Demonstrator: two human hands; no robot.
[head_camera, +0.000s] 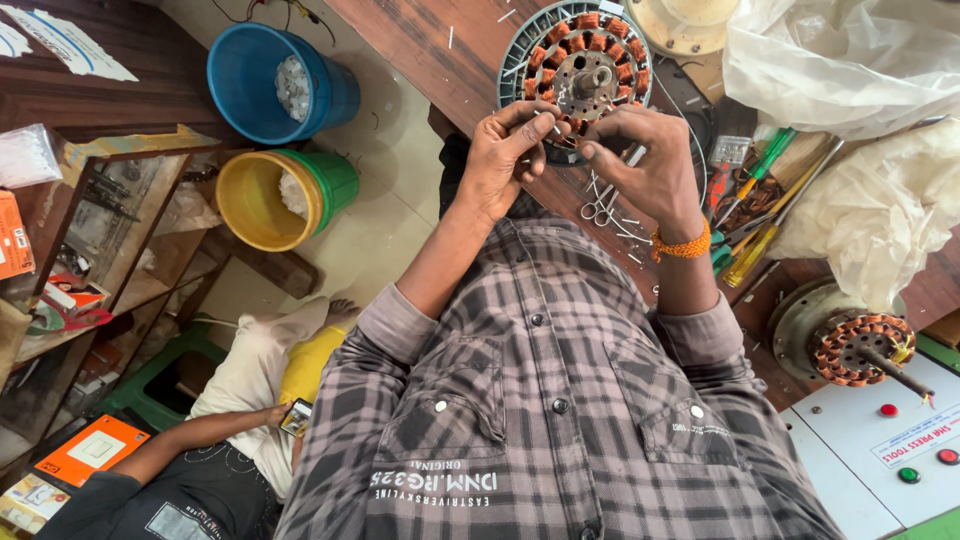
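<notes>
head view, looking down over a checked shirt. fan stator with copper coils lies flat on the wooden bench, just beyond both hands. left hand is pinched narrow, thumb to fingers, on something small at the stator's near edge; too small to identify. right hand is half curled, fingertips at the same edge; cannot tell what it grips. scissors lie beneath the right hand. screwdrivers sit to the right.
</notes>
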